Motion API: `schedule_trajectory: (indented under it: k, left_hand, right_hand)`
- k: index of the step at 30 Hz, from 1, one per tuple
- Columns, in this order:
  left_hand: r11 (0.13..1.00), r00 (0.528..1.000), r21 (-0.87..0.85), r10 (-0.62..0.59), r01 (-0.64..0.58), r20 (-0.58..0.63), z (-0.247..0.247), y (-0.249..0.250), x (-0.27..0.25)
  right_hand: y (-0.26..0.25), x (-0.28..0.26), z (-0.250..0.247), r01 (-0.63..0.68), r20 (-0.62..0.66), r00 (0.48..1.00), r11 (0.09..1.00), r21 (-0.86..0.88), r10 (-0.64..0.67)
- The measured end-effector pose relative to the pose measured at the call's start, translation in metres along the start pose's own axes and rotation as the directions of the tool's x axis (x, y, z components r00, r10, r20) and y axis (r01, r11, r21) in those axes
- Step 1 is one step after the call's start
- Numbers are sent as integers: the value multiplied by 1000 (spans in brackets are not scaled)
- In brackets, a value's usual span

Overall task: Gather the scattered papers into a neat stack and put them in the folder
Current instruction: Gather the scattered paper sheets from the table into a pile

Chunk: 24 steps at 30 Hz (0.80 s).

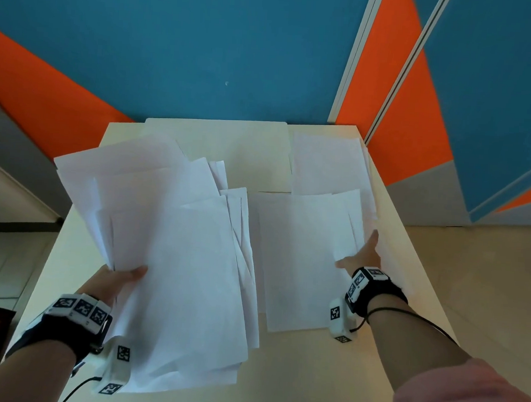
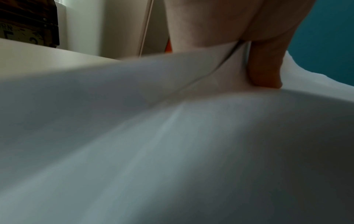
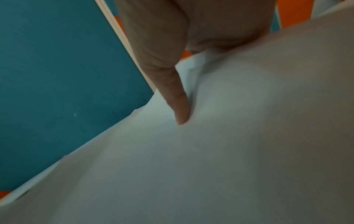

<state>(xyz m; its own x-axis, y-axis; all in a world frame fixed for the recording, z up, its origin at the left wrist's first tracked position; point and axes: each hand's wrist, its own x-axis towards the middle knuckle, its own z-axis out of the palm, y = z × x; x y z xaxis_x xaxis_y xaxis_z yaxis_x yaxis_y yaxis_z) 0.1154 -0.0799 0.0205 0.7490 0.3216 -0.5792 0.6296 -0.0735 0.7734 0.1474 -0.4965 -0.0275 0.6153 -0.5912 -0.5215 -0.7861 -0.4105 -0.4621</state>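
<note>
The left hand (image 1: 115, 280) is pinching a messy bundle of papers (image 1: 173, 257) at lower left, probably freeing the right hand (image 1: 362, 256), whose grip is pinching the sheets (image 1: 301, 259) on the worktop (image 1: 388, 357) at center right.

Fingers of my left hand (image 1: 115, 280): hidden under the fanned papers (image 1: 173, 257). Right hand (image 1: 363, 253): fingers hidden beneath loose sheets (image 1: 301, 259). Folder (image 1: 230, 142): mostly covered; open or closed, I cannot tell. Both wrist views: blurred paper, palms cut off at the top edge.
</note>
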Motion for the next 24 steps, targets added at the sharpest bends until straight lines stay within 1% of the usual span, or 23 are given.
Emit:
schedule_trajectory:
  k: [1, 2, 4, 5, 6, 8, 10, 13, 14, 16, 18, 20, 21, 23, 24]
  left_hand:
    - [1000, 1000, 7, -9, 9, -2, 0, -2, 2]
    - [1000, 1000, 13, -7, 7, -4, 0, -3, 2]
    - [1000, 1000, 1, -6, 6, -5, 1, -7, 7]
    - [1000, 1000, 9, -4, 5, -16, 1, -11, 11]
    - [1000, 1000, 12, -7, 7, -22, 1, -12, 12]
    - [1000, 1000, 7, -15, 15, -16, 2, -14, 14]
    - [1000, 1000, 29, -10, 10, -22, 3, -17, 17]
    - [1000, 1000, 22, -1, 2, -23, 4, -19, 19]
    - [1000, 1000, 23, -2, 2, -31, 4, -20, 20]
    - [1000, 999, 27, 2, -1, -33, 1, -28, 33]
    - [999, 1000, 51, 0, 1, -28, -1, -33, 40]
    - [999, 998, 43, -5, 8, -66, -2, -36, 47]
    - [998, 998, 67, -12, 17, -60, 2, -26, 30]
    - [997, 998, 72, -21, 26, -65, 8, -15, 13]
    - [997, 998, 66, -24, 27, -56, 10, -11, 6]
  right_hand:
    - [-1, 0, -1, -11, 3, 1000, 1000, 0, 11]
    - [-3, -1, -2, -10, 7, 1000, 999, -37, 11]
    - [-4, -3, -3, -20, -8, 1000, 978, -207, 19]
    - [-5, -2, -2, -26, -30, 999, 964, -266, 19]
    - [-5, -3, -2, -23, -49, 999, 961, -276, 9]
    - [-1, -2, 0, 21, -62, 997, 976, -219, -35]
    - [2, -3, 0, 133, -38, 989, 980, -147, -140]
    - [3, -10, -7, 274, -21, 960, 955, -117, -278]
    - [1, -12, -13, 307, -21, 951, 949, -75, -309]
    - [-6, -16, -31, 352, -10, 936, 931, 102, -353]
    - [-14, -21, -55, 387, -7, 916, 878, 282, -402]
    - [-19, -25, -81, 372, -4, 909, 807, 459, -417]
    - [-20, -27, -93, 349, -7, 911, 763, 544, -412]
    - [-21, -31, -114, 282, 1, 917, 648, 708, -400]
    - [-21, -32, -121, 263, -4, 920, 608, 749, -393]
